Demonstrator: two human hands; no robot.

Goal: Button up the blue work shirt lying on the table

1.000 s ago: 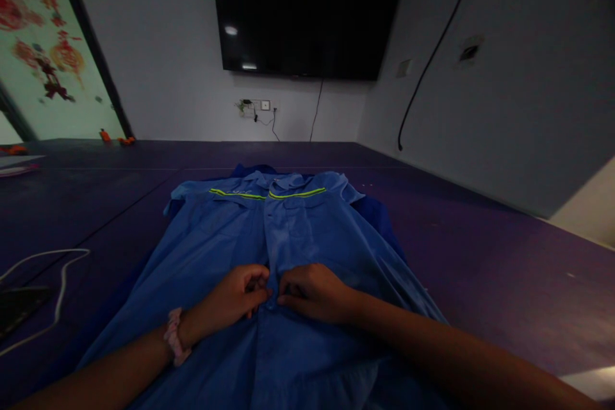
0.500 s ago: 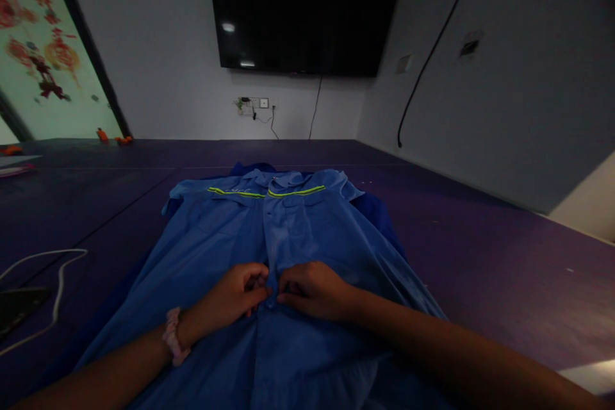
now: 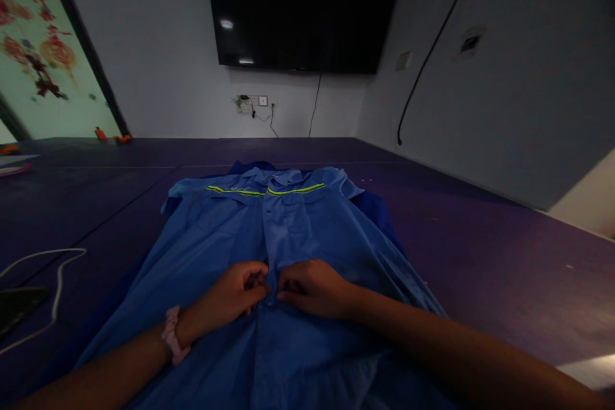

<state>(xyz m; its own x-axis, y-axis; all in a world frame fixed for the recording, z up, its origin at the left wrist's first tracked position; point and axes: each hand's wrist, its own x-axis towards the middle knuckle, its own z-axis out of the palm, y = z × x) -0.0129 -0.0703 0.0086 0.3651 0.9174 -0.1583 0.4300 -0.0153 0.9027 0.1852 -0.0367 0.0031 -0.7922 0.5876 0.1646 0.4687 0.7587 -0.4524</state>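
Observation:
A blue work shirt (image 3: 307, 237) with yellow-green stripes across the chest lies spread out, collar pointing away from me. Darker blue cloth (image 3: 377, 214) shows beneath its edges. At the lower part of the front placket, my left hand (image 3: 243, 288) pinches the shirt's edge with curled fingers; a pink scrunchie (image 3: 173, 336) circles that wrist. My right hand (image 3: 312, 288) grips the placket just opposite, thumb and fingers together. A small button seems to lie between the fingertips, partly hidden. The upper front hangs together along the placket.
Purple floor matting (image 3: 480, 256) surrounds the shirt. On the left lie a white cable (image 3: 60, 288) and a dark flat device (image 3: 22, 307). Small orange toys (image 3: 100, 134) sit by the glass door. A television (image 3: 307, 6) hangs on the far wall above sockets (image 3: 252, 102); a black cable (image 3: 427, 57) dangles on the right.
Both hands keep their hold on the placket in nearly the same place. The view has shifted very slightly; the shirt lies as before.

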